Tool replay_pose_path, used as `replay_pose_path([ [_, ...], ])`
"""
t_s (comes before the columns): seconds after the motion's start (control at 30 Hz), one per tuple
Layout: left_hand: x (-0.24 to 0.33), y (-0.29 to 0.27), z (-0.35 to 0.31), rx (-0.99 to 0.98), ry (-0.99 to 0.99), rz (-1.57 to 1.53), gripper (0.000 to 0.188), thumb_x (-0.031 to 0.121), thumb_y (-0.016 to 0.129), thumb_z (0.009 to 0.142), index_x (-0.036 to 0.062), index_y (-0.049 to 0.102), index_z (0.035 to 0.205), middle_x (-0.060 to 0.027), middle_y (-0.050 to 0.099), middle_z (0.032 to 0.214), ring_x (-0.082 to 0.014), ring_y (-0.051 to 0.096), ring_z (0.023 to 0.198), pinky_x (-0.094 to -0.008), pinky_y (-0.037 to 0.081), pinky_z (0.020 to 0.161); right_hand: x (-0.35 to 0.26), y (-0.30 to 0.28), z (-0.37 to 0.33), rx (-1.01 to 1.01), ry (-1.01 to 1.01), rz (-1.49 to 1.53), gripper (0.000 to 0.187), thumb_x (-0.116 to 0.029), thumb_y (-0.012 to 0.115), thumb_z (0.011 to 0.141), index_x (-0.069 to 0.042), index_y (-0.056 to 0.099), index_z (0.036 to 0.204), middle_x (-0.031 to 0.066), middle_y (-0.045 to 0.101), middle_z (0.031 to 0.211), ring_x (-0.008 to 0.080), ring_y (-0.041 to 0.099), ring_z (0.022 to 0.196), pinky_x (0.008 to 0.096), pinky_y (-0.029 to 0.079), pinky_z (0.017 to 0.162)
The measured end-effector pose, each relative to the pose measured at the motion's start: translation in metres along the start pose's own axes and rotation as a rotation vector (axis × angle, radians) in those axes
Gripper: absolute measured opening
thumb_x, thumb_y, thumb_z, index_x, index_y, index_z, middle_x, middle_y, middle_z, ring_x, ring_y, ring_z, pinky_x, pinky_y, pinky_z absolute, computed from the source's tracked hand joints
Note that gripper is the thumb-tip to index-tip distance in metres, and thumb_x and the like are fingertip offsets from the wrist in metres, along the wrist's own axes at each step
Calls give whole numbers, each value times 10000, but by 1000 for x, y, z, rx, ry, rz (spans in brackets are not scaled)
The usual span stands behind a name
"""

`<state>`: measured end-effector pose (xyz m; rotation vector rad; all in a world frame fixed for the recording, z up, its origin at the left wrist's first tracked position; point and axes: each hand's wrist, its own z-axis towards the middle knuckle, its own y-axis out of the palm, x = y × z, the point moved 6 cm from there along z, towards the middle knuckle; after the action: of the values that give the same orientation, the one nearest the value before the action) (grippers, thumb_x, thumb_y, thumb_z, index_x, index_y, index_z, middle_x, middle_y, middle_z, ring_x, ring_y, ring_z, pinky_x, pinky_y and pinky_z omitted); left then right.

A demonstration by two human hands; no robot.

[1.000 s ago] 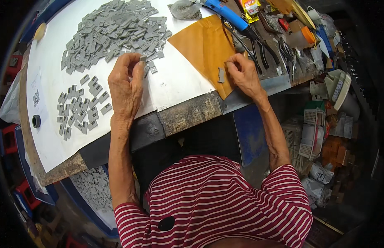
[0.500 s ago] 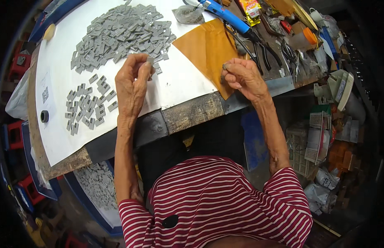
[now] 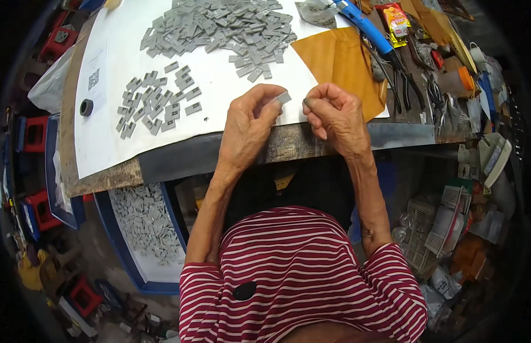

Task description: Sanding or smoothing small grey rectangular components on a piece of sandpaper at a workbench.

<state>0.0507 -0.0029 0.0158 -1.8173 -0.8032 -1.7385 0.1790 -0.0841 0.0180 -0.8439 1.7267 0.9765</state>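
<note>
Between the thumb and index finger of my left hand (image 3: pixel 247 126) is pinched a small flat grey rectangular piece (image 3: pixel 283 98), raised above the table's front edge. My right hand (image 3: pixel 338 117) faces it a short gap away, thumb and fingertips pressed together on something small and dark that I cannot make out. Beyond the hands, a big heap of similar grey pieces (image 3: pixel 219 26) lies on a white sheet (image 3: pixel 119 57). A smaller, looser group of grey pieces (image 3: pixel 157 103) with dark marks is spread to the left of my left hand.
Brown paper (image 3: pixel 334 63) lies behind my right hand. A blue-handled tool (image 3: pixel 365 26), dark-handled pliers (image 3: pixel 411 86) and a clear bag (image 3: pixel 317 12) sit at the right back. A black ring (image 3: pixel 86 107) rests far left. Below, a blue tray (image 3: pixel 125 246) contains many grey pieces.
My left hand has moved right with the grey piece, close to my right hand. My right hand stays pinched. The whole view has shifted, so the table appears farther right and higher.
</note>
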Motion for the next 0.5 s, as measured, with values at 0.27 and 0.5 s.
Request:
replay_pose_path([
  [0.27, -6, 7, -5, -48, -53, -109, 236, 98, 544, 824, -24, 579, 1023, -19, 585, 772, -61, 496, 673, -185, 405, 633, 4, 6, -4, -38, -34, 89, 85, -14, 566, 803, 53, 549, 853, 73, 573, 682, 58, 498, 499, 167, 387, 393],
  [0.5, -2, 22, -2, -136, -77, -182, 230, 68, 519, 824, -48, 562, 1017, -53, 593, 725, -79, 543, 652, -195, 445, 591, 3, 1, -7, -34, -58, 87, 91, -12, 567, 796, 54, 554, 857, 63, 573, 661, 58, 502, 497, 164, 386, 391],
])
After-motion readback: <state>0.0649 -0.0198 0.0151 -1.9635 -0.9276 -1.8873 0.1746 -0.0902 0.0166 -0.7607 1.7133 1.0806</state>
